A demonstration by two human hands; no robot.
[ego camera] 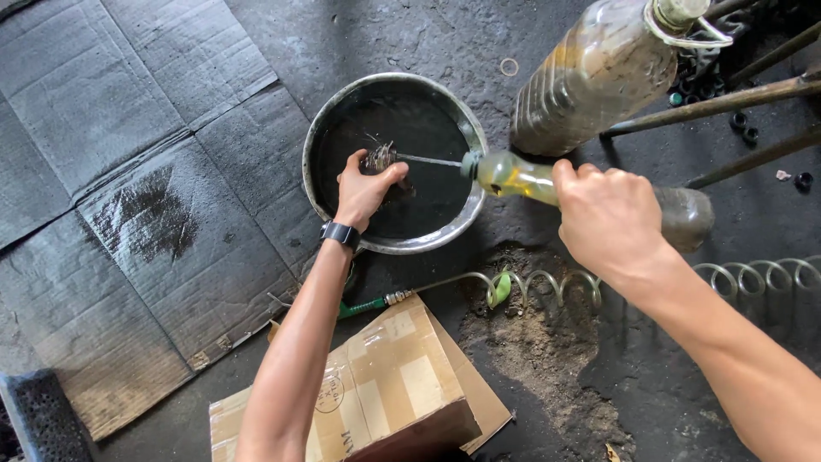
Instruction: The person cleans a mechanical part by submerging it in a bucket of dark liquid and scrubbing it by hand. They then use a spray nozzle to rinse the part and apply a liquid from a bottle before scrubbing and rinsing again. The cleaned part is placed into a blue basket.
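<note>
- While a thin stream leaves its mouth, the small plastic bottle (599, 192) of yellowish liquid lies tipped on its side at 3 o'clock of the pan, neck pointing toward 9 o'clock.
- Right hand (609, 218): fingers wrapped tight round the middle of the small plastic bottle, thumb on top.
- Left hand (366, 190): inside the pan, fingers closed on a small metal part (380, 157) that sits at the hand's 12 o'clock; the stream lands on this part. A dark wristwatch (340, 233) sits on the wrist.
- Round metal pan (386, 243): on the floor at frame centre, filled with black liquid, rim bright and dented.
- Large plastic bottle (590, 77): grimy, amber contents, tilted, at 2 o'clock of the pan, wire loop round its neck.
- Metal rods (727, 101): rusty, slanting across the frame's 2 o'clock corner, behind the large plastic bottle.
- Coiled hose (547, 282): clear spiral running from 5 o'clock of the pan toward the right edge, passing under the right forearm; a green fitting (363, 305) at its left end.
- Cardboard box (385, 389): taped, at 6 o'clock of the pan, partly under the left forearm.
- Flattened cardboard sheets (128, 171): dark, oil-stained, spread over the floor at 9 o'clock.
- Patch of sandy dirt (539, 351): at 5 o'clock of the pan, just beside the box.
- Small ring (509, 67): lying apart on the floor at 1 o'clock of the pan.
</note>
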